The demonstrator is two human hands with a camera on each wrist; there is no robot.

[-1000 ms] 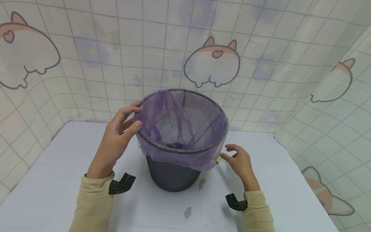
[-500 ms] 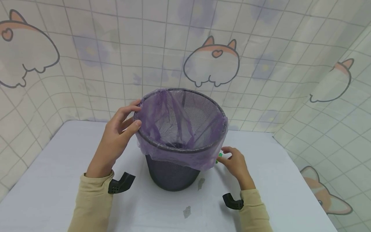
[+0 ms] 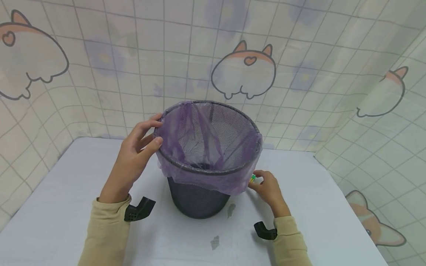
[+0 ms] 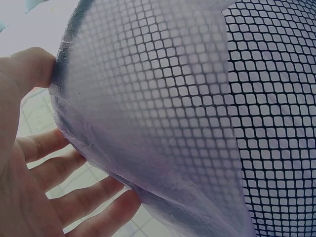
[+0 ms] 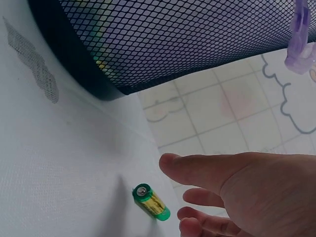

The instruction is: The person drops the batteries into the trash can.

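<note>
A black mesh wastebasket [image 3: 199,203] stands upright on the table, lined with a purple translucent bin bag [image 3: 206,181] folded over its rim. My left hand [image 3: 138,147] touches the rim at its left side, thumb and fingers spread; the left wrist view has the fingertips right at the bag's edge. To the right of the basket is a small green and yellow battery [image 5: 151,201], its metal terminal facing the camera. Around it my right hand [image 3: 267,186] reaches with thumb and fingers apart; in the right wrist view a gap shows between thumb [image 5: 185,168] and battery.
The table [image 3: 173,247] is covered in white and has two grey worn patches [image 3: 215,243] in front of the basket. A curtain [image 3: 186,51] with a grid and corgi prints hangs close behind and at the sides. Through the mesh shows a yellow-green spot [image 5: 100,64].
My right hand has moved left and slightly down toward the basket, bringing its fingers around the battery. The left hand stays at the rim, and the basket stands as before.
</note>
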